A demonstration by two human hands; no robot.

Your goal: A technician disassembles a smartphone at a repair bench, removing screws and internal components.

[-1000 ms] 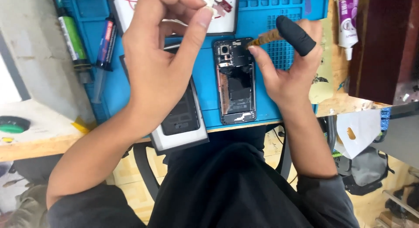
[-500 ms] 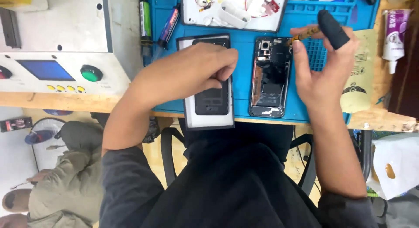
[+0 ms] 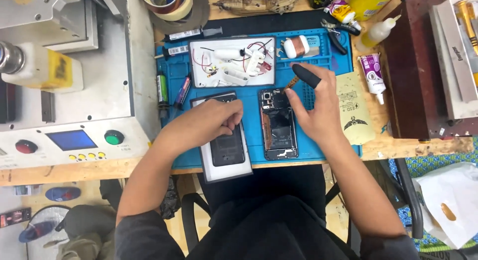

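A wooden table (image 3: 398, 145) is seen from above, covered in its middle by a blue rubber work mat (image 3: 251, 140), which serves as landmark. Left of the mat a grey metal machine (image 3: 74, 90) with a blue screen and round red and green buttons is placed. Two phones lie on the mat: an opened phone (image 3: 278, 124), its back removed and its dark inner parts exposed, at the mat's centre, and a second phone (image 3: 226, 140), black and glossy, resting on a white rectangular tray just left of it. At the mat's upper edge one white tray of small parts and red wires (image 3: 231, 61) is set. The left hand (image 3: 211, 123) is loosely clenched on the second phone, grasping nothing visible. The right hand (image 3: 313, 108), its forefinger sheathed in black, is closed on a thin brown tool (image 3: 291, 83) pointed at the opened phone's top. Right of the mat one yellowish bag (image 3: 354, 115) lies flat.
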